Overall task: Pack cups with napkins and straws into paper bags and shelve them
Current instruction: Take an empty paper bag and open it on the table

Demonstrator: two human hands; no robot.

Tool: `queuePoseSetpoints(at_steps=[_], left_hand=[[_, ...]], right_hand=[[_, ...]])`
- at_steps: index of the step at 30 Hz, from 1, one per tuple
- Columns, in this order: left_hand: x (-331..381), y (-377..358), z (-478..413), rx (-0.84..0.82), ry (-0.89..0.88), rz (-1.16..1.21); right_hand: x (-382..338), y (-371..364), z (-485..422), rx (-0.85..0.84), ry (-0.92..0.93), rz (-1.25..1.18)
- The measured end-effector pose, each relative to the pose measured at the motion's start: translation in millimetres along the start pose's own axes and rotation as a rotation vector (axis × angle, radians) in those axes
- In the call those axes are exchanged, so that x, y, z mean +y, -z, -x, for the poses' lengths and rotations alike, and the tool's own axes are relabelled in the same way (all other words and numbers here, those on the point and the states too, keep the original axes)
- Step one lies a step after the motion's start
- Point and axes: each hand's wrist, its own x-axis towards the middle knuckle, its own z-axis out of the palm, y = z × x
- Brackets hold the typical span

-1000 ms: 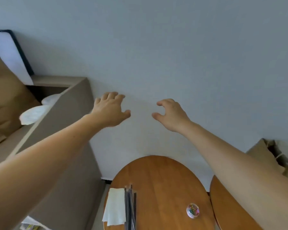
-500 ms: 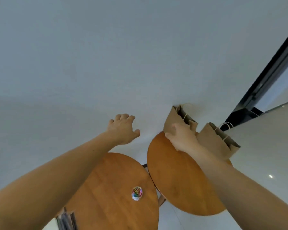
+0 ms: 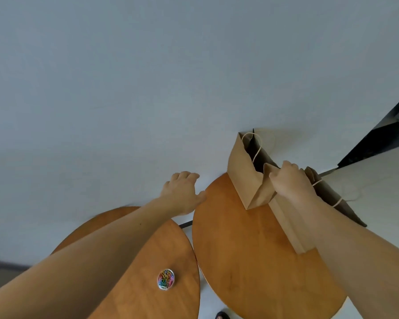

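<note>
The right grip seems to pinch the mouth edge of a paper bag standing at the right tabletop's far rim, a second bag just beside it. Half a second ago it only lay against the bag's front. The left grip, loosely curled, holds nothing beside that tabletop's left rim.

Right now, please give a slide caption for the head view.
Right hand grips the rim of a brown paper bag standing on a round wooden table; left hand hovers open.
</note>
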Motion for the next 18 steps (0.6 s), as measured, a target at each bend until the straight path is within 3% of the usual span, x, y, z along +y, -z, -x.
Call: queuePoseSetpoints(at_steps=[9,18], left_hand=[[5,-13,-27,-0.041,0.104,-0.023],[-6,-7,2,-0.034,0.129,0.088]], right_hand=[[31,-57,-71,-0.05,0.123,0.025],[-32,-22,23,0.047,0.381,0.035]])
